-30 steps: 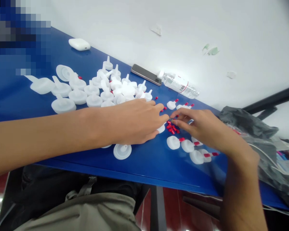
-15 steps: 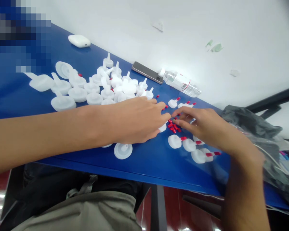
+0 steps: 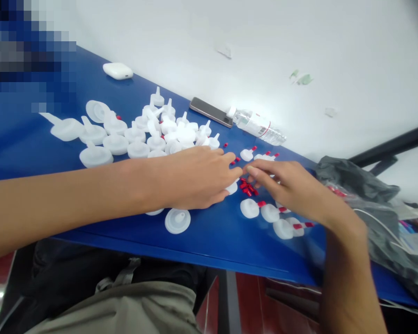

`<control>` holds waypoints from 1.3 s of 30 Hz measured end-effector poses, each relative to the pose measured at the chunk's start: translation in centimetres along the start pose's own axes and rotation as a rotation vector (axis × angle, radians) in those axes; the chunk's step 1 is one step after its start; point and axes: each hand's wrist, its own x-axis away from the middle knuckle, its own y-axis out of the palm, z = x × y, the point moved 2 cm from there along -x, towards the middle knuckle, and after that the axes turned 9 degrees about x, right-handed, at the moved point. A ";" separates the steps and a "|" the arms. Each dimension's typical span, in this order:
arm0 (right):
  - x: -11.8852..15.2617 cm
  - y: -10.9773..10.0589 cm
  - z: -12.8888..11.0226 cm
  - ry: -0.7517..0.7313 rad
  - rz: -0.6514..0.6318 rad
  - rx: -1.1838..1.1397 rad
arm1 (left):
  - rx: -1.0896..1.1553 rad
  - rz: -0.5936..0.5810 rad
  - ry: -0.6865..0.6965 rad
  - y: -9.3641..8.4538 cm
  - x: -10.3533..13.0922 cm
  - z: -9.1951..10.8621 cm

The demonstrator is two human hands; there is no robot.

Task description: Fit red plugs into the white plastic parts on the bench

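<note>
1. Where the smooth blue table [image 3: 209, 243] stretched to the far left, a glossy white case [image 3: 117, 71] with rounded corners lay near the pale wall [image 3: 264, 37].
2. Matte, translucent white nozzle caps [image 3: 114, 144] lay crowded on the left and toward the middle, each a round disc with a tapering spout; many stood spout up, others lay tilted, and a few red bits showed among them.
3. One upturned cap [image 3: 177, 221] lay at the near side of the table, its ringed inner face showing.
4. The left hand [image 3: 202, 176] reached in palm down, fingers bent and slightly parted, close over a partly hidden white cap; whether they gripped anything, I cannot tell.
5. Beyond it, a flat dark phone [image 3: 211, 111] lay by the wall, with a clear, ribbed plastic bottle [image 3: 256, 125] on its side at the phone's right end.
6. Small, shiny red tips [image 3: 248, 188] sat heaped between and just below the hands.
7. The right hand [image 3: 285, 185] had its thumb and forefinger drawn together beside the left fingertips; whether a tip was pinched there, I cannot tell.
8. White pieces with red ends [image 3: 250, 208] lay near and far of that hand.
9. Crinkled dark plastic [image 3: 358, 178] and a thin white cable [image 3: 376, 218] lay at the right.
</note>
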 end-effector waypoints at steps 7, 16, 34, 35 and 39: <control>-0.1 0.2 -0.6 -0.011 -0.037 -0.134 | 0.032 -0.003 -0.015 -0.3 -0.1 0.0; -0.2 0.1 -1.1 -0.105 0.005 -0.211 | 0.035 0.016 -0.027 -0.1 -0.1 -0.1; -0.3 0.7 -1.5 -0.283 0.456 -0.139 | 0.072 0.157 -0.104 -0.6 -0.3 -0.5; -0.2 0.6 -1.6 -0.276 0.485 -0.152 | 0.077 0.169 -0.116 -0.7 -0.3 -0.5; 0.1 0.4 -1.9 -0.244 0.576 -0.213 | 0.124 0.220 -0.145 -1.1 -0.4 -0.6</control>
